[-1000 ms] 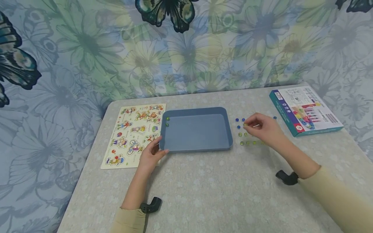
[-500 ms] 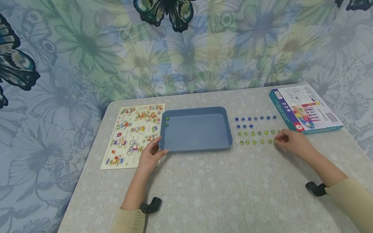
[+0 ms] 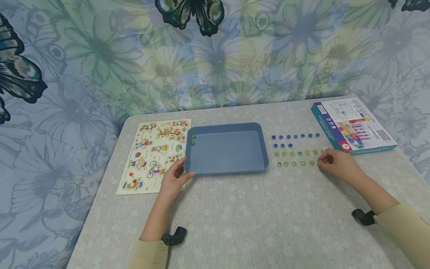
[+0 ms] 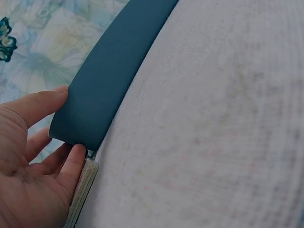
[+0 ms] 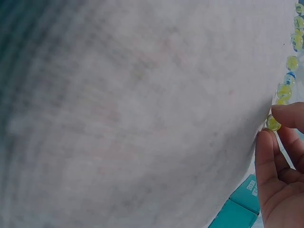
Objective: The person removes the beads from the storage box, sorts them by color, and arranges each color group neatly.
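Note:
My left hand (image 3: pixel 174 178) holds the near left corner of a blue-grey tray (image 3: pixel 231 172). In the left wrist view its thumb lies on the tray wall (image 4: pixel 102 90) and its fingers touch around the corner. Two green marbles (image 3: pixel 193 136) lie at the tray's left side. At the right end of the nearest marble row, my right hand (image 3: pixel 340 164) pinches a yellow-green marble (image 5: pixel 273 123) between thumb and fingertips, low at the tabletop. Two rows of yellow-green marbles (image 3: pixel 293 163) and two rows of blue marbles (image 3: pixel 295 136) lie right of the tray.
A flat cream board with cartoon figures (image 3: pixel 144 149) lies at the left, its right edge beside the tray. A teal and white box (image 3: pixel 356 127) lies at the right back, behind my right hand. Patterned fabric (image 3: pixel 218 67) hangs behind the table.
My right hand has moved right and nearer, from beside the blue marbles to the end of the nearest row. It has stayed there this last half second. The left hand keeps its place.

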`<action>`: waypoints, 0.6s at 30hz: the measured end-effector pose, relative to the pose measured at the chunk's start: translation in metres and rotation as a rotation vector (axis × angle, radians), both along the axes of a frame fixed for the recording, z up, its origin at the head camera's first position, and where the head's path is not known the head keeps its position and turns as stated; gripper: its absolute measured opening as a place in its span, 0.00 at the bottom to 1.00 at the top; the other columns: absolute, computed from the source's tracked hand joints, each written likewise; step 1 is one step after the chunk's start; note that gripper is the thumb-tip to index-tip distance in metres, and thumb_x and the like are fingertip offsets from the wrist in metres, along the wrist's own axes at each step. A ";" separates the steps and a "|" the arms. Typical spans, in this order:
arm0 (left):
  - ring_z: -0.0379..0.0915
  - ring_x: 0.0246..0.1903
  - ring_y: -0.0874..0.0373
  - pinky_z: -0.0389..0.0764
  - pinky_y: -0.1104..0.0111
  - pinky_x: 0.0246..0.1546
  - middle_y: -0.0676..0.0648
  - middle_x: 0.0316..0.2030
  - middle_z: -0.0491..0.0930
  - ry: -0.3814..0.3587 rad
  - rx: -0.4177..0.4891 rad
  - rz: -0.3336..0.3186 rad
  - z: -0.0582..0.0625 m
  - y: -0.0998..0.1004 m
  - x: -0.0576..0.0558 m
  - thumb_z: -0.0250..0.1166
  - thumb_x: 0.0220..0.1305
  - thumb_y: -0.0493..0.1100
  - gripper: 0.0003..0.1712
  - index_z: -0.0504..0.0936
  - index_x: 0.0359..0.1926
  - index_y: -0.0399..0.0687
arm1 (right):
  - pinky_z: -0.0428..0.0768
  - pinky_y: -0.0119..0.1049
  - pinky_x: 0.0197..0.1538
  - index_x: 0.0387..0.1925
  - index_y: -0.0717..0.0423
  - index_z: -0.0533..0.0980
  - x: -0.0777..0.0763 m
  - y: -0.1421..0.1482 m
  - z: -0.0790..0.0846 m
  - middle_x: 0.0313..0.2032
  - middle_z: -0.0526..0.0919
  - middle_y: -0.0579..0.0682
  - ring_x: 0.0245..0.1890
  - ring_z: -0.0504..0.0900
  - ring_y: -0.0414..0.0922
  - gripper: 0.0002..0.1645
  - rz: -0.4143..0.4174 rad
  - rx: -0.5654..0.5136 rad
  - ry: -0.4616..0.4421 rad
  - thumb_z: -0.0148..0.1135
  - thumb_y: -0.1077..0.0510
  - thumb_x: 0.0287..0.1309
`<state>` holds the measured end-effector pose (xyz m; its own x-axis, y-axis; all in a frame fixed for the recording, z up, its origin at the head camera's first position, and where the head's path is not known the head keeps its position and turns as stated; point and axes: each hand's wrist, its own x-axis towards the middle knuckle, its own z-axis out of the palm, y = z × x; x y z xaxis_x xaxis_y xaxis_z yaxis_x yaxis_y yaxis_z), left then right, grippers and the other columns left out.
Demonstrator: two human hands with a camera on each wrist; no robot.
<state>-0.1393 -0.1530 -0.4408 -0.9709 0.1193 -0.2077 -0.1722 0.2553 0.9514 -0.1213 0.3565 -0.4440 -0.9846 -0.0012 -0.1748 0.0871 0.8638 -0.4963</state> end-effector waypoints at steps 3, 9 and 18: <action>0.52 0.67 0.47 0.60 0.59 0.65 0.39 0.68 0.57 0.008 -0.001 0.000 0.000 0.000 0.000 0.66 0.59 0.38 0.39 0.60 0.69 0.45 | 0.75 0.38 0.35 0.37 0.63 0.76 0.000 0.000 0.000 0.30 0.77 0.53 0.31 0.73 0.48 0.11 0.008 0.002 -0.003 0.63 0.59 0.55; 0.52 0.67 0.48 0.58 0.60 0.66 0.40 0.68 0.57 0.013 0.003 0.000 0.001 0.000 0.000 0.65 0.59 0.38 0.39 0.59 0.69 0.44 | 0.74 0.37 0.34 0.38 0.62 0.76 0.000 -0.002 0.001 0.30 0.77 0.52 0.31 0.72 0.48 0.11 0.006 0.006 -0.008 0.64 0.59 0.55; 0.53 0.67 0.48 0.59 0.60 0.65 0.40 0.67 0.57 0.004 -0.003 0.002 0.001 0.000 0.001 0.65 0.60 0.38 0.39 0.59 0.69 0.46 | 0.74 0.37 0.34 0.39 0.63 0.76 0.000 -0.001 0.001 0.30 0.77 0.53 0.31 0.72 0.48 0.12 0.002 0.004 -0.011 0.63 0.59 0.55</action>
